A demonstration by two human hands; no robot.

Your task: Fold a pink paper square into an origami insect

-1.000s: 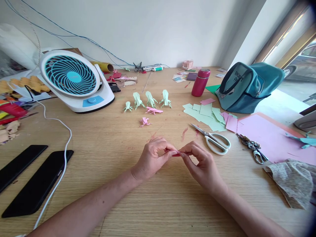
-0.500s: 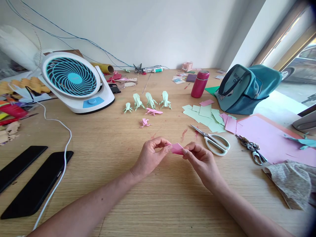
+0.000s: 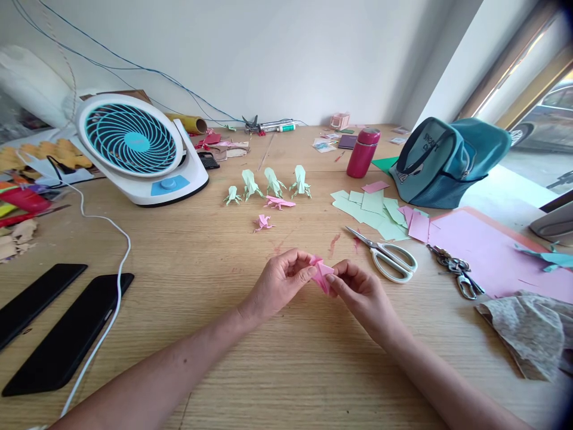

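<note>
Fan (image 3: 129,140): white and blue, toward the far left corner of the table (image 3: 250,376).
Figures: 4 green (image 3: 300,180) and 2 pink (image 3: 263,223), folded from paper, beyond the hands.
Left hand (image 3: 273,283): fingertips pinching the left side of the pink paper.
Pink paper (image 3: 323,276): small, partly folded, held up between both hands above the table's near half.
Folding: apparently shaping a crease; working it further would call for a light, steady pinch on both sides, with the layers lined up.
Right hand (image 3: 364,298): thumb and fingers gripping the paper's right side.
Scissors (image 3: 394,261): just beyond the right hand, near the paper scraps (image 3: 373,200).
Keys (image 3: 461,269): toward the right edge.
</note>
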